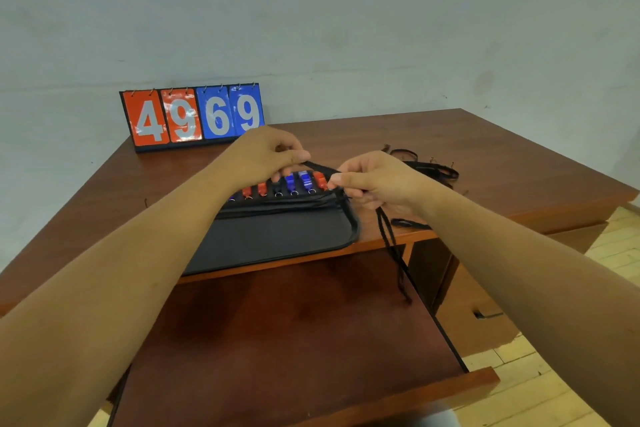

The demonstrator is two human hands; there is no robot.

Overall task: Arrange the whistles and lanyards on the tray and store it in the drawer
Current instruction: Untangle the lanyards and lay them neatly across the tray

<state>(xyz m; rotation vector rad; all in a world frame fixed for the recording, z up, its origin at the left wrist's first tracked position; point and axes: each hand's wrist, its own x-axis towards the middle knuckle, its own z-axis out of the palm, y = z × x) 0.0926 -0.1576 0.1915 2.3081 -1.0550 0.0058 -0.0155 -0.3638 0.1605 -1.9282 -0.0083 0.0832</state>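
Note:
A black tray (277,236) lies at the desk's front edge. Along its far side stands a row of several red, blue and black whistles (292,182). My left hand (266,154) and my right hand (374,180) both pinch one black lanyard (322,167), stretched between them above the whistles. Its loose end (393,246) hangs down from my right hand over the open drawer. More black lanyards (429,166) lie in a heap on the desk behind my right hand. Another short piece (410,222) lies near the front edge.
An open wooden drawer (294,322) extends toward me below the desk edge, nothing inside it. A flip scoreboard (192,116) showing 49 and 69 stands at the back left against the wall. A shut drawer with a handle (485,315) is at the right.

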